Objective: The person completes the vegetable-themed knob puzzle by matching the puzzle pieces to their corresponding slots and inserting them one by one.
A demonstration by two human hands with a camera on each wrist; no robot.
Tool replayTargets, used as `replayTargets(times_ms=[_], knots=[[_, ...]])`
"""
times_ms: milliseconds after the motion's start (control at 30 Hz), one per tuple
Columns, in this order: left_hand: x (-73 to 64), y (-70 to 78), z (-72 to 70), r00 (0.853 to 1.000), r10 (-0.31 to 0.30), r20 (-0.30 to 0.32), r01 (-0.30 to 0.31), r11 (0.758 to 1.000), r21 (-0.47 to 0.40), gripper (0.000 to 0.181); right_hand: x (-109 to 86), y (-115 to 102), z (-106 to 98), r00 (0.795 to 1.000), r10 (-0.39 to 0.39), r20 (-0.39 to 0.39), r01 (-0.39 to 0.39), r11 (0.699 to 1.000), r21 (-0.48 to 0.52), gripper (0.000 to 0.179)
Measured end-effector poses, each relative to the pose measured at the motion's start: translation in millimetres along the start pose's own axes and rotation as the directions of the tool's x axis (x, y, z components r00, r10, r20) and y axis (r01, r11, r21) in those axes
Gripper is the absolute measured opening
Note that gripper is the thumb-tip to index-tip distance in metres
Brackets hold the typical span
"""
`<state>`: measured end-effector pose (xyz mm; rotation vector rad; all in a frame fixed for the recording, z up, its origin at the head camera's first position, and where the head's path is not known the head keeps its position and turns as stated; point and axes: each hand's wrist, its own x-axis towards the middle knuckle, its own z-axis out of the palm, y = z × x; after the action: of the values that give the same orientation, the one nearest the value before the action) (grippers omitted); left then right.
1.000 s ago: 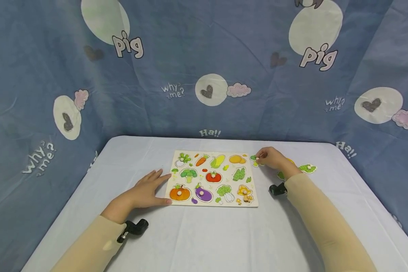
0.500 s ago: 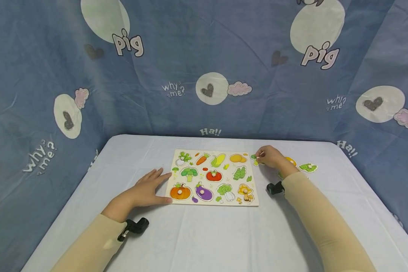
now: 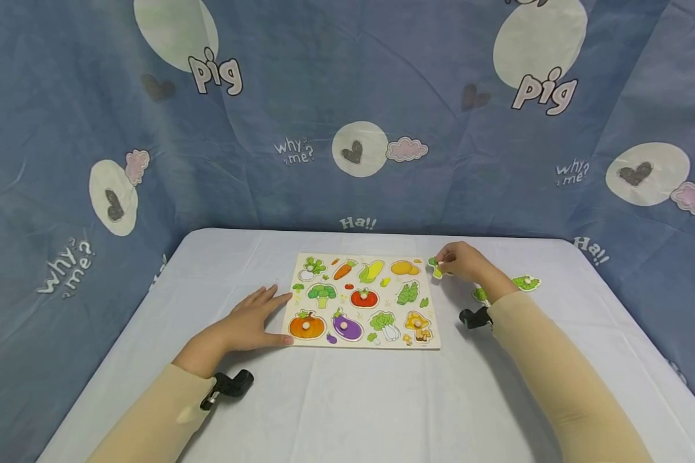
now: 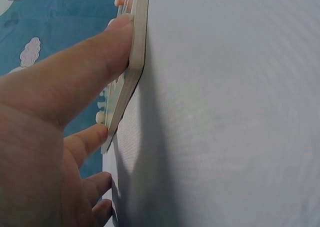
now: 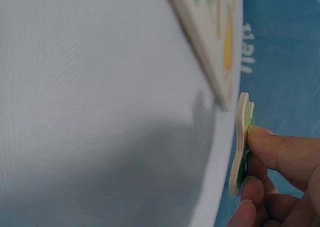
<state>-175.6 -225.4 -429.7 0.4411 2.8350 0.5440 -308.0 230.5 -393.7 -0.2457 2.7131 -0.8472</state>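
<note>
My right hand point(image 3: 464, 262) pinches a broccoli puzzle piece point(image 3: 435, 268) between thumb and fingers, just off the board's far right corner. In the right wrist view this broccoli piece point(image 5: 241, 144) stands edge-on, raised above the tabletop. My left hand point(image 3: 244, 326) rests at the left side of a wooden vegetable puzzle board point(image 3: 361, 339), fingers spread, thumb at the near corner and index fingertip on the left edge. The left wrist view shows the thumb point(image 4: 85, 69) against the board's edge. Knobbed pumpkin point(image 3: 306, 326), eggplant point(image 3: 347, 328) and tomato point(image 3: 363, 299) pieces sit in the board.
A green piece point(image 3: 479, 295) and another leafy green piece point(image 3: 526, 283) lie right of the board, around my right forearm. White cloth point(image 3: 347, 411) covers the table. A blue printed curtain point(image 3: 301, 199) hangs behind it.
My right hand has lifted slightly, with the broccoli piece still pinched. A yellow piece beyond it is now hidden behind my wrist. My left hand stays against the board.
</note>
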Motion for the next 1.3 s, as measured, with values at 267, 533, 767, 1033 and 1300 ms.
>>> replayTargets(times_ms=[267,533,767,1033,1300], knots=[[0.6,-1.4,0.5,1.0,0.001,0.0,-0.001,1.0,0.006,0.104,-10.8,-23.9,-5.1,0.995,-0.098,0.009,0.098,0.995,0.005,0.017],[-0.8,0.4,-1.4,1.0,0.001,0.004,-0.001,1.0,0.01,0.102,-19.1,-62.3,-0.5,0.984,-0.176,0.039,0.177,0.984,-0.011,0.019],[-0.6,-0.3,-1.5,1.0,-0.002,0.009,0.002,1.0,0.006,0.102,-15.1,-97.9,15.0,0.966,-0.24,0.095,0.243,0.97,-0.022,0.016],[-0.8,0.0,-2.5,1.0,-0.007,0.021,0.007,1.0,0.001,0.104,-8.0,-136.2,42.1,0.933,-0.314,0.177,0.314,0.949,0.026,0.007],[0.2,-0.7,-2.5,1.0,0.003,0.025,-0.003,1.0,0.004,0.104,-2.0,-158.2,63.8,0.907,-0.354,0.227,0.355,0.934,0.037,0.006]])
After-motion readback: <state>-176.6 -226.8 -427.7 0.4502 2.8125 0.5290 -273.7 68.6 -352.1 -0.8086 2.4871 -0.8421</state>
